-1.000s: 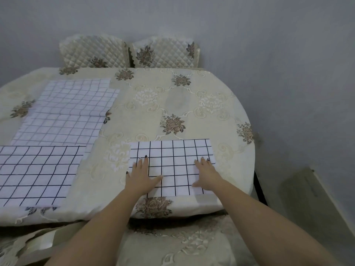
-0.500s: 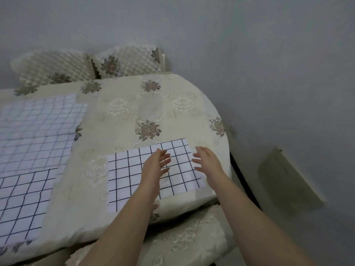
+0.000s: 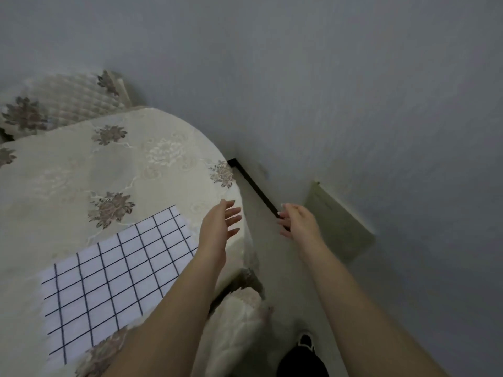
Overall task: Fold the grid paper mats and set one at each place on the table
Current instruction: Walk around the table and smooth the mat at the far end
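No txt, nos., brand or sign is showing legibly anywhere. The grid paper mat (image 3: 114, 273) is carrying only dark ruled squares, no writing on it. The tablecloth (image 3: 68, 172) is showing just a flower pattern, w/o lettering.

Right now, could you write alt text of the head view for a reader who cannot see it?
A grid paper mat lies flat near the edge of a round table with a floral cream cloth. Both hands hover open and empty to its right, the left hand above the table's rim, the right hand above the floor by a grey wall.
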Action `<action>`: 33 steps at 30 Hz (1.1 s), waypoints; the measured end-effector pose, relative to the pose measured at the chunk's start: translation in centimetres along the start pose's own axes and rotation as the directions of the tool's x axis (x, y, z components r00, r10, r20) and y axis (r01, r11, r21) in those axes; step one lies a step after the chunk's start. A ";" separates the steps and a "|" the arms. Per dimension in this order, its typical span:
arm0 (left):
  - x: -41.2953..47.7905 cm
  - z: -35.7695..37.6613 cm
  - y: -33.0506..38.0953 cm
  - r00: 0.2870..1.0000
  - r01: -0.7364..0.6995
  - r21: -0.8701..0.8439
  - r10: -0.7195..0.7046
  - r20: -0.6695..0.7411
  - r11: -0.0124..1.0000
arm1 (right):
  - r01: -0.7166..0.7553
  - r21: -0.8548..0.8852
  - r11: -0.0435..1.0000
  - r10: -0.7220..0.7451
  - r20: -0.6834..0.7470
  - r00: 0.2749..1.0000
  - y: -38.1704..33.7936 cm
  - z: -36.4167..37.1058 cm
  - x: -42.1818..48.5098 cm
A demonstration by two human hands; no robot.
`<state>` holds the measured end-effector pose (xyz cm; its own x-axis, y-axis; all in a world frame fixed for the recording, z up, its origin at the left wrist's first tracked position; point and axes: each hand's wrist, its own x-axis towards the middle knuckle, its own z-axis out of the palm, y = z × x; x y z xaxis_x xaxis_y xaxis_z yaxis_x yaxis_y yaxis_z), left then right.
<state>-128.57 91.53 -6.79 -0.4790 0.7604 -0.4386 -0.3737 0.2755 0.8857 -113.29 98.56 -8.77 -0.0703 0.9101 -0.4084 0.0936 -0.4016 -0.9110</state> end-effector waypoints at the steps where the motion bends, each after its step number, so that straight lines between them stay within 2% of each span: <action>1: 0.4 1.7 -0.2 1.000 0.001 0.002 -0.001 0.007 1.000 | 0.001 0.012 1.000 -0.001 -0.014 1.000 -0.2 -1.4 0.9; 10: 5.7 16.8 -2.6 0.999 -0.009 0.024 0.008 0.046 1.000 | 0.022 0.040 0.999 -0.019 -0.058 0.998 -4.1 -14.1 10.0; 16: 8.7 22.4 -2.6 1.000 -0.031 0.023 0.031 0.007 0.999 | 0.014 0.023 1.000 -0.013 -0.040 0.999 -5.9 -18.8 14.7; 24: 13.4 22.1 -2.1 0.994 -0.017 0.025 0.020 -0.111 1.000 | 0.001 0.034 0.999 -0.003 0.036 0.999 -7.1 -17.1 20.1; 33: 22.7 19.6 0.9 0.973 -0.028 -0.059 0.013 -0.233 0.998 | -0.018 -0.029 0.999 0.022 0.149 0.989 -9.8 -10.0 29.6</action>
<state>-124.18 120.56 -12.96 -0.6554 0.6063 -0.4504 -0.4068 0.2191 0.8869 -106.35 130.48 -11.40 -0.2159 0.8756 -0.4320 0.1232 -0.4145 -0.9017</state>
